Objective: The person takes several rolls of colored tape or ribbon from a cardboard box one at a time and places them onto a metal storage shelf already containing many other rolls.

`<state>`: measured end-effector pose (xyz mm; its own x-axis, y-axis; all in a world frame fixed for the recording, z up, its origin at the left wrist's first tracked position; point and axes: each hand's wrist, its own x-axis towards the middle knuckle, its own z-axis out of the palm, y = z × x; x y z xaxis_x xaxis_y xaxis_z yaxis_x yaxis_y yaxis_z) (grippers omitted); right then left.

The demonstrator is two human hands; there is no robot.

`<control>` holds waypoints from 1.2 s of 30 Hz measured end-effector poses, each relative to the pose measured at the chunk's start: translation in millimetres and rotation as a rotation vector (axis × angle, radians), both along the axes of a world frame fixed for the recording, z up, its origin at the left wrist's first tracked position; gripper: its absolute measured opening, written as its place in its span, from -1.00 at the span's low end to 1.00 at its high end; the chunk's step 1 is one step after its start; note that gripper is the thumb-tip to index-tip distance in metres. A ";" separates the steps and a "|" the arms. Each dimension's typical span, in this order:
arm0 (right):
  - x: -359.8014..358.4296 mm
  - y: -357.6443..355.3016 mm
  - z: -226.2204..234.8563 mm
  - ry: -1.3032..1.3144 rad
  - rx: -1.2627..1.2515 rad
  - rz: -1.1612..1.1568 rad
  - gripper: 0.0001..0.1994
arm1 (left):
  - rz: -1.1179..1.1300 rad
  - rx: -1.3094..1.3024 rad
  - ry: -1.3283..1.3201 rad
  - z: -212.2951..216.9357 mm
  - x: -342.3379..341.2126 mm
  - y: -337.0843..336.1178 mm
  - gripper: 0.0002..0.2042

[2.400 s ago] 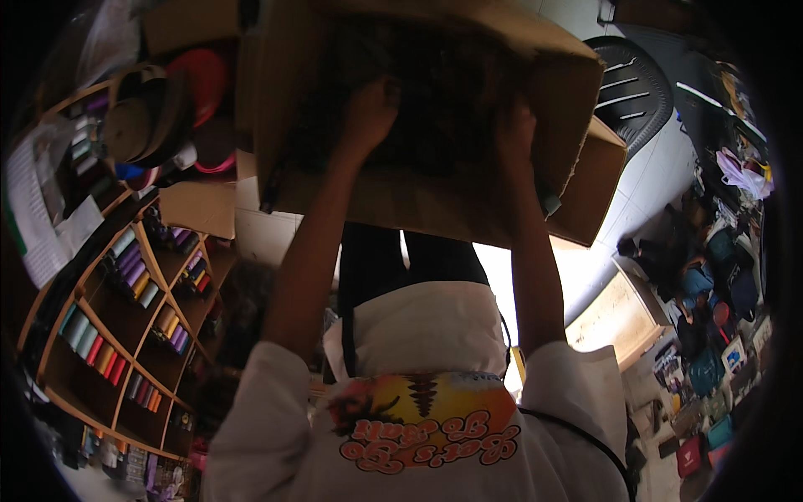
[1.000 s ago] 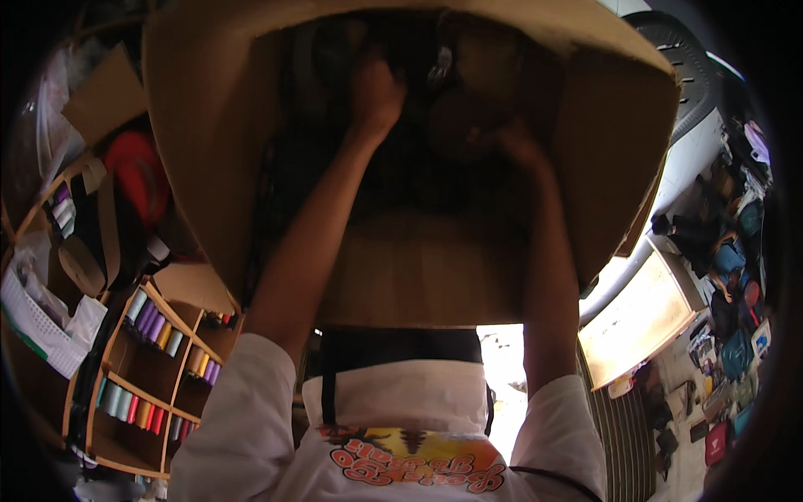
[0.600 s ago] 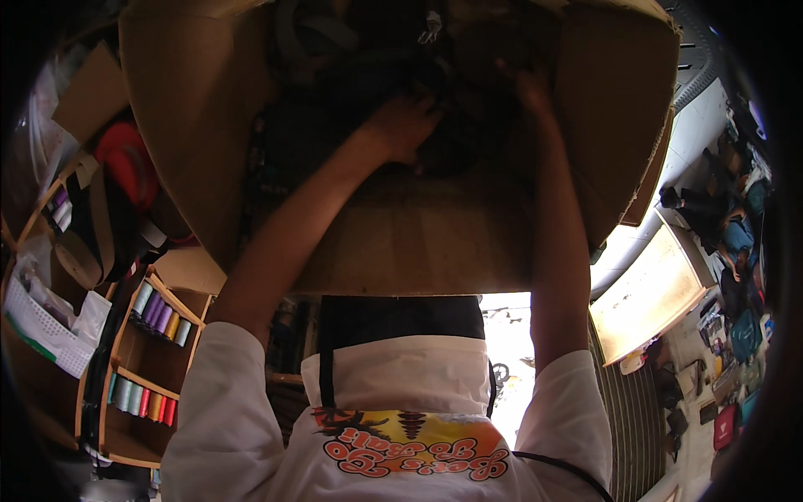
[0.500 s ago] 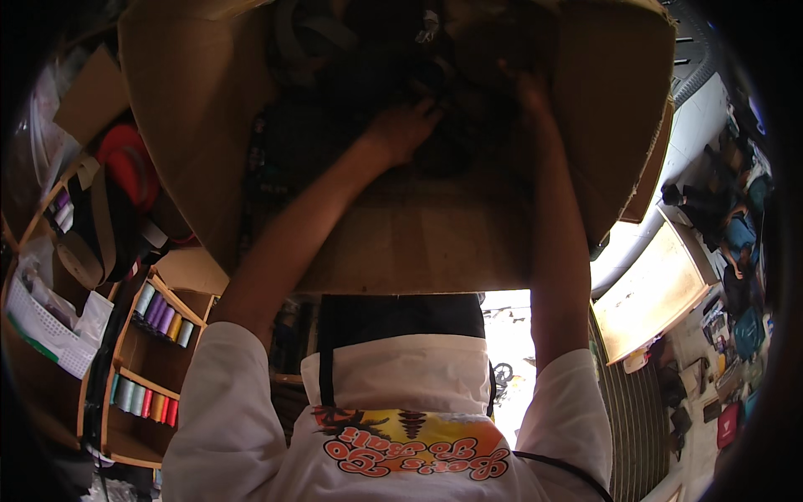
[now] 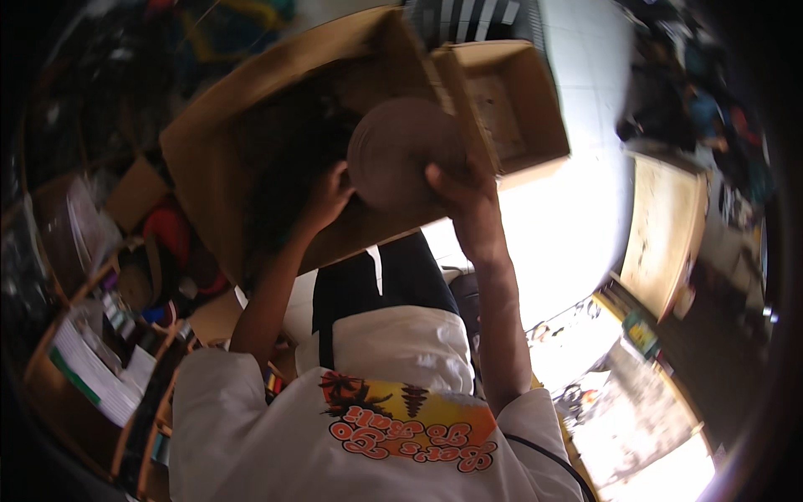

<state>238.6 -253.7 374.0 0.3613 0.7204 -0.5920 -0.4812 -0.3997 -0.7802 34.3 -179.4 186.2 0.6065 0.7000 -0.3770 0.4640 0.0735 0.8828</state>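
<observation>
A round, flat, brownish-grey roll (image 5: 397, 155) with faint rings on its face is raised at the front right of a large cardboard box (image 5: 196, 155). My right hand (image 5: 470, 197) grips its right side, thumb across the face and the other fingers mostly hidden behind it. By the roll's left edge is my left hand (image 5: 329, 199), its fingers curled in. Whatever those fingers hold is lost in blur and shadow. Dark contents lie inside the box, too dim to name.
Against the large box's right side stands a smaller cardboard box (image 5: 527, 109). To the left are a white perforated basket (image 5: 92, 368), a red rounded item (image 5: 167, 230) and wooden shelving. A pale wooden board (image 5: 661, 230) is at the right, with bright floor between.
Both hands, earlier deep in the large box, have come nearer, and the roll is now up in my right hand. My view has turned, bringing the smaller box into sight.
</observation>
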 end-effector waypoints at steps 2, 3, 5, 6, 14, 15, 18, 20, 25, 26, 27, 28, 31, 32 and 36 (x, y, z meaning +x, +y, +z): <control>2.7 -44.3 39.6 -0.032 0.069 -0.098 -0.56 | 0.107 -0.138 -0.101 63.8 13.5 -0.3 -0.69; 8.0 -67.5 55.5 -0.031 0.090 -0.146 -0.57 | 0.137 -0.164 -0.196 86.7 24.3 -6.6 -0.67; 19.5 -112.0 71.6 -0.078 0.109 -0.227 -0.57 | 0.142 -0.267 -0.340 143.8 55.5 -25.8 -0.61; 24.8 -134.8 77.9 -0.092 0.120 -0.257 -0.57 | 0.125 -0.341 -0.384 183.1 75.8 -46.5 -0.59; 75.4 -316.3 112.6 -0.037 0.124 -0.641 -0.57 | -0.306 -0.654 -0.270 279.3 209.1 -205.4 -0.55; 81.8 -341.2 120.6 0.001 0.103 -0.706 -0.57 | -0.332 -0.612 -0.247 278.0 224.0 -229.8 -0.54; 105.1 -412.9 119.0 -0.174 0.110 -0.896 -0.58 | -0.417 -0.648 -0.217 281.4 271.8 -295.2 -0.56; 119.7 -454.9 119.0 -0.311 0.070 -0.996 -0.58 | -0.451 -0.666 -0.283 282.3 300.6 -344.9 -0.58; 161.9 -518.3 122.5 -0.357 0.092 -1.192 -0.60 | -0.567 -0.704 -0.248 295.0 369.4 -407.6 -0.60; 174.5 -523.0 121.5 -0.345 0.099 -1.206 -0.61 | -0.573 -0.697 -0.257 296.2 383.6 -413.6 -0.60; 186.4 -525.8 121.3 -0.333 0.108 -1.216 -0.61 | -0.564 -0.701 -0.241 298.6 395.5 -415.6 -0.60; 198.6 -526.4 122.2 -0.323 0.120 -1.221 -0.61 | -0.550 -0.704 -0.228 301.9 404.7 -415.2 -0.61; 242.1 -523.4 118.4 -0.387 0.139 -1.183 -0.62 | -0.501 -0.746 -0.305 296.4 442.1 -414.3 -0.63; 261.9 -519.1 117.2 -0.393 0.127 -1.180 -0.61 | -0.457 -0.763 -0.306 289.3 458.6 -415.0 -0.66; 332.7 -510.4 119.7 -0.447 0.005 -1.117 -0.58 | -0.445 -0.849 -0.322 276.0 533.7 -406.9 -0.64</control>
<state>571.3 -764.0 493.7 0.9600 -0.1194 -0.2534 -0.2466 0.0692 -0.9667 568.0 -586.3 462.3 0.9079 -0.0378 -0.4176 0.3508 0.6139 0.7072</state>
